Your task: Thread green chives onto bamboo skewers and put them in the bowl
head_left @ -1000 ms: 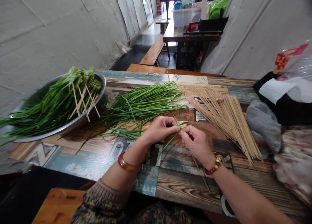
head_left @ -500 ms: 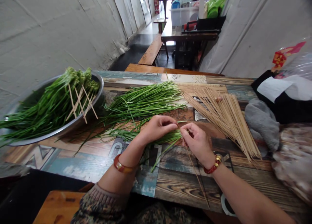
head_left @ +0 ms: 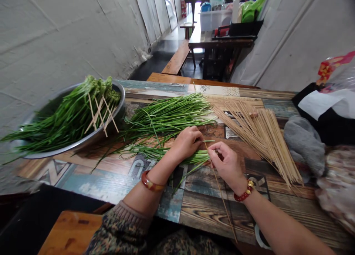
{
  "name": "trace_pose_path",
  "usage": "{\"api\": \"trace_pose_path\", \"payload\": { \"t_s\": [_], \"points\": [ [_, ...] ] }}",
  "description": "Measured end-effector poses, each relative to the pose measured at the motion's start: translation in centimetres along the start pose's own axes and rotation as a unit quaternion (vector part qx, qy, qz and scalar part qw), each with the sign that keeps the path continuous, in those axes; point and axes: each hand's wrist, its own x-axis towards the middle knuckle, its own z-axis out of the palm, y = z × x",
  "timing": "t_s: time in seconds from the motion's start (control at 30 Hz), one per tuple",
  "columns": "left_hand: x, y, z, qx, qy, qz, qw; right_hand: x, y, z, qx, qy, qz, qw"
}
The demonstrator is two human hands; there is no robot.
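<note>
My left hand (head_left: 189, 142) is closed around garlic chives, back of the hand upward, its fingertips partly hidden. Pale stem ends of a small chive bunch (head_left: 200, 157) stick out beneath it toward the right. My right hand (head_left: 226, 159) pinches a thin bamboo skewer (head_left: 223, 197) near its upper end, close to those stems. The skewer slants down toward the table's near edge; whether its tip is in a stem is hidden by the fingers. Just beyond my hands lies a larger heap of loose chives (head_left: 173, 110).
A metal basin (head_left: 123, 99) at left holds skewered chives (head_left: 74, 112). Loose bamboo skewers (head_left: 267, 136) are fanned out at right, beside a grey mesh cloth (head_left: 303, 144) and a clear plastic bag (head_left: 337, 184). The wooden table (head_left: 210, 210) has a patchwork top.
My left hand has rolled so its back faces up more, with fingers curled over the chives. The right hand keeps its pinch near the stems. The whole view has shifted slightly.
</note>
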Motion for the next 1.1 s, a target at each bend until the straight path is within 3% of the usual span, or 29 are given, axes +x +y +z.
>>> {"api": "trace_pose_path", "payload": {
  "t_s": [0.2, 0.37, 0.73, 1.1],
  "points": [
    [-0.1, 0.0, -1.3, -0.148, 0.055, -0.083, 0.984, 0.0, 0.0, 0.1, 0.029, -0.002, 0.022, 0.999],
    [-0.2, 1.0, -1.8, -0.259, 0.031, -0.119, 0.958, 0.0, 0.0, 0.0, 0.067, -0.012, 0.052, 0.996],
    [-0.5, 2.4, -2.1, -0.356, 0.010, -0.154, 0.922, 0.0, -0.8, -0.6, 0.049, -0.010, 0.022, 0.999],
    [-0.5, 2.6, -2.3, -0.348, 0.002, -0.135, 0.928, -0.1, -0.3, -0.7, 0.024, -0.024, -0.015, 0.999]
  ]
}}
